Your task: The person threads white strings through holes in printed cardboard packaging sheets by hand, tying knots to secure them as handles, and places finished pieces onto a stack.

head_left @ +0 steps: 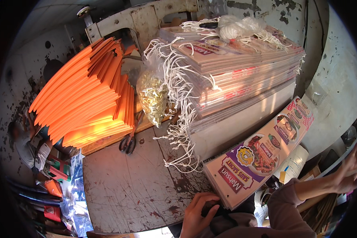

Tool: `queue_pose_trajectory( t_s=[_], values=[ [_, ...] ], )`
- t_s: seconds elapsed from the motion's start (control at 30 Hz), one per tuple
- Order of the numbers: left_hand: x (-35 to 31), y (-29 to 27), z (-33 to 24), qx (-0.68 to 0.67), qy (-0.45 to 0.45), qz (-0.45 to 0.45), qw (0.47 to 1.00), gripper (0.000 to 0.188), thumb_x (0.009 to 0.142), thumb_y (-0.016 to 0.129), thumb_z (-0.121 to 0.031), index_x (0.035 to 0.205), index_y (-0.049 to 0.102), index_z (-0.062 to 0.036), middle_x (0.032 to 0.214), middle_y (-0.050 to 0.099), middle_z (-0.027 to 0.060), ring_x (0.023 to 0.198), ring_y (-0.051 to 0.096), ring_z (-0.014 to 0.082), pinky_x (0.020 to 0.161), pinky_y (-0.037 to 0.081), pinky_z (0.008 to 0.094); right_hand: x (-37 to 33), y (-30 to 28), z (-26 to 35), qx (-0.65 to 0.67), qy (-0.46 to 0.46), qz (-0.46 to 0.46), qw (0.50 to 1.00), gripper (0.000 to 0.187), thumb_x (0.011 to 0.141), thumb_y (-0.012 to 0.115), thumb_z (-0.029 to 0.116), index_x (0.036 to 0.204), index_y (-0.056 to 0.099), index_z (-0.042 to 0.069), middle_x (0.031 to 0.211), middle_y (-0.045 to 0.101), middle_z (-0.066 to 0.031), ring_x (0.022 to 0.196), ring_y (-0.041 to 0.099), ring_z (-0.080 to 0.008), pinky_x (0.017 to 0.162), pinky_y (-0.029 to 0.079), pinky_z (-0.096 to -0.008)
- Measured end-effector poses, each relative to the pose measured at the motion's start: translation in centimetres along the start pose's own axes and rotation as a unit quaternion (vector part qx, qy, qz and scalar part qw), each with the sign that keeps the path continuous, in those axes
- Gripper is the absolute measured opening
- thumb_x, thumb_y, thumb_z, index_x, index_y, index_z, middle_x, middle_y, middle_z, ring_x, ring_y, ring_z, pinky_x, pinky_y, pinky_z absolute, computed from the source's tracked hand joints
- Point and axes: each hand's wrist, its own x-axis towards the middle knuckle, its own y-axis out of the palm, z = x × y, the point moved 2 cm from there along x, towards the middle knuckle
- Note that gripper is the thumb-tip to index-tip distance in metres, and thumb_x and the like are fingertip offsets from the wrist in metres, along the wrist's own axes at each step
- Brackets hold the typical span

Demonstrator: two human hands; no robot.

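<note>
The panel (261, 158), long and printed, is laid aslant over the counter's near right edge, below the tall pile (242, 87). It is probably light, fairly stiff along its length but easily creased; its glossy face may slip under dry fingers. It is best taken by its two long edges, clear of the small dark dots, perhaps holes, at its near end. Whether several layers are stacked there cannot be told.

Beside that near end the left hand (199, 214) is half curled, thumb and fingers apart; whether the dark thing within the curl is gripped cannot be told. The right hand (350, 172) is cut by the dark rim, fingers bent, its contents hidden.

The counter (123, 182) is scratched and stained. On it the pile is fringed with white cords (178, 79); scissors (127, 144), a bag (152, 97) of gold bits and orange sheets (83, 95) are set leftward. Behind, the wall (261, 12) is flaked; at far left, a person (25, 146) is seen.
</note>
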Motion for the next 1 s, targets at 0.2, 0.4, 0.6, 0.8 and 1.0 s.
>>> queue_pose_trajectory(
  t_s=[0.2, 0.4, 0.6, 0.8, 1.0],
  values=[
    [0.3, 2.7, 2.3, -0.066, -0.054, 0.064, 0.994, 0.008, 0.081, 0.056, 0.0, 0.087, 0.052, 0.0006, 0.082, 0.061, 0.0089, 0.075, 0.06, 0.0115, 0.066, 0.046, 0.0226, -8.2, 0.1, -2.9, -0.168, 0.161, 0.026, 0.972, 0.014, 0.084, 0.05, 0.011, 0.08, 0.043, -0.001, 0.074, 0.046, -0.0075, 0.079, 0.051, -0.0105, 0.072, 0.05, -0.0282],
    [0.4, 2.7, 3.4, -0.071, -0.082, 0.041, 0.993, 0.01, 0.082, 0.054, 0.0, 0.09, 0.048, 0.0008, 0.077, 0.06, 0.0072, 0.072, 0.06, 0.0104, 0.066, 0.046, 0.0224, -14.5, 3.6, -9.5, -0.384, 0.491, 0.234, 0.746, 0.013, 0.073, 0.063, 0.0, 0.085, 0.059, 0.002, 0.084, 0.056, -0.0091, 0.075, 0.059, -0.0194, 0.066, 0.048, -0.026],
    [0.3, 4.0, 4.4, -0.273, -0.052, -0.015, 0.961, 0.037, 0.076, 0.061, 0.002, 0.105, 0.038, 0.0, 0.087, 0.055, 0.0098, 0.077, 0.059, 0.0133, 0.066, 0.047, 0.0233, -14.9, 3.6, -9.6, -0.403, 0.508, 0.259, 0.716, 0.015, 0.07, 0.063, -0.003, 0.084, 0.06, 0.002, 0.087, 0.058, -0.0109, 0.081, 0.059, -0.0219, 0.068, 0.046, -0.0286],
    [0.3, 4.0, 3.5, -0.241, -0.079, -0.013, 0.967, 0.049, 0.072, 0.052, 0.014, 0.112, 0.032, -0.0045, 0.099, 0.046, 0.0094, 0.092, 0.053, 0.0149, 0.078, 0.044, 0.0266, -15.0, 3.3, -9.6, -0.373, 0.536, 0.23, 0.721, 0.015, 0.07, 0.063, -0.004, 0.083, 0.06, 0.002, 0.086, 0.058, -0.0103, 0.081, 0.059, -0.0202, 0.068, 0.046, -0.0274],
    [-0.1, 3.7, 3.9, -0.249, -0.088, -0.028, 0.964, 0.043, 0.072, 0.066, 0.006, 0.108, 0.044, 0.0007, 0.094, 0.052, 0.0096, 0.082, 0.058, 0.0143, 0.073, 0.048, 0.0236, -15.2, 2.9, -9.6, -0.312, 0.567, 0.183, 0.74, 0.013, 0.074, 0.06, -0.006, 0.085, 0.059, 0.001, 0.086, 0.056, -0.0082, 0.08, 0.056, -0.0155, 0.068, 0.044, -0.0244]
  ],
)
